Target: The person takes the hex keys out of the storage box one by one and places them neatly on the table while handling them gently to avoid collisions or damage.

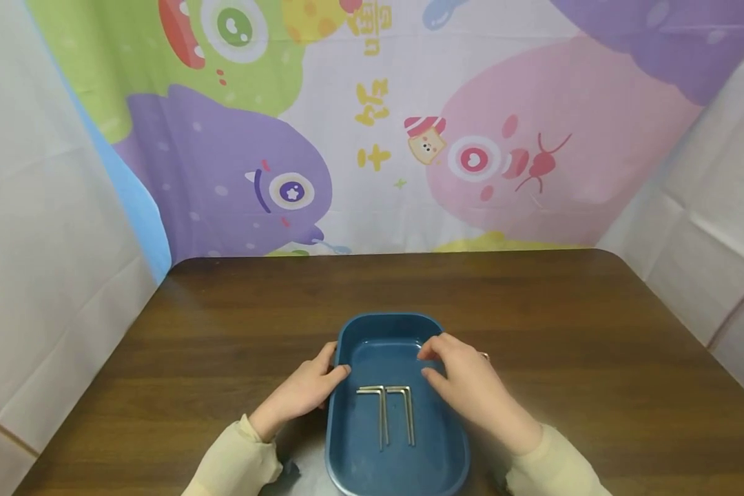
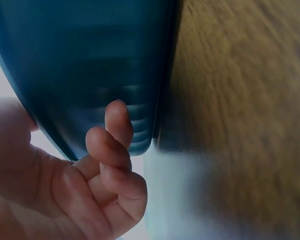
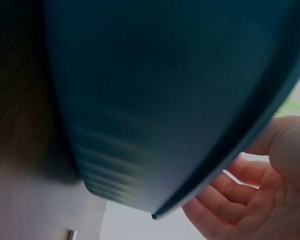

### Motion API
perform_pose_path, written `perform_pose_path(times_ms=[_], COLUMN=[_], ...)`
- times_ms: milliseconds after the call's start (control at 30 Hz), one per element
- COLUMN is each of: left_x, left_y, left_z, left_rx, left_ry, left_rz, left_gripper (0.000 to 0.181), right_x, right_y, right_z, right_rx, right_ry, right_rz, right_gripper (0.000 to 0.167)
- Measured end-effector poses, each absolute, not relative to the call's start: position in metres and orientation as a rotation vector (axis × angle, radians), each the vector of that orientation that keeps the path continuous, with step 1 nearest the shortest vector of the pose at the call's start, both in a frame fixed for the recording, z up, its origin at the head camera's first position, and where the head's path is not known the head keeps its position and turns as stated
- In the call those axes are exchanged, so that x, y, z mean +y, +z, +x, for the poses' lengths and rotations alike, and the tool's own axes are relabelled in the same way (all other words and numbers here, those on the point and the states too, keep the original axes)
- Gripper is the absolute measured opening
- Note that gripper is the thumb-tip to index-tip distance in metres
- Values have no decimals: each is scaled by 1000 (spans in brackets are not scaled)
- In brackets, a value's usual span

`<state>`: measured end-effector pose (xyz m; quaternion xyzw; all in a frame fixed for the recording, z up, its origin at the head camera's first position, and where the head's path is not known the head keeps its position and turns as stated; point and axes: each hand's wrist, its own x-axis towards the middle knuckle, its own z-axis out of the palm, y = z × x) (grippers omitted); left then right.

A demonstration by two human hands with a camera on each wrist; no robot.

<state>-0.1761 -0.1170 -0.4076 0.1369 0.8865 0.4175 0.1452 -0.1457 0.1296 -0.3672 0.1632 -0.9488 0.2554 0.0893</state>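
A deep blue rectangular tray [image 1: 397, 475] with rounded corners stands on the table. Several L-shaped metal hex keys [image 1: 382, 417] lie side by side on its floor, short arms toward the far end. My left hand [image 1: 304, 389] holds the tray's left wall, thumb over the rim; in the left wrist view its fingers [image 2: 122, 160] bend along the outside of the wall. Reaching over the right rim, my right hand [image 1: 471, 379] hovers above the tray's inside, fingers loosely bent and thumb apart from them. Nothing shows between them. The right wrist view has the tray's outer wall [image 3: 155, 100] covering much of that hand's far side.
The brown wooden table [image 1: 235, 310] extends around the tray. At its back hangs a cartoon-print cloth [image 1: 372, 200], with pale cloth [image 1: 56, 207] along the left and right sides. A small dark item [image 1: 290, 472] sits near the left sleeve.
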Motion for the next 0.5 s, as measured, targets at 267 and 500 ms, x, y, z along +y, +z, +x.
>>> perform_pose_path(times_ms=[267, 500], left_x=[-115, -115], left_y=[-407, -405], left_z=[-176, -175], left_rx=[2587, 2576], left_ry=[1186, 1193], left_rz=[379, 372], left_gripper=[47, 48], right_x=[118, 113], right_y=[-371, -381], right_z=[-147, -145], right_rx=[-2896, -2902], right_ry=[708, 548], right_rz=[558, 687], right_gripper=[17, 19])
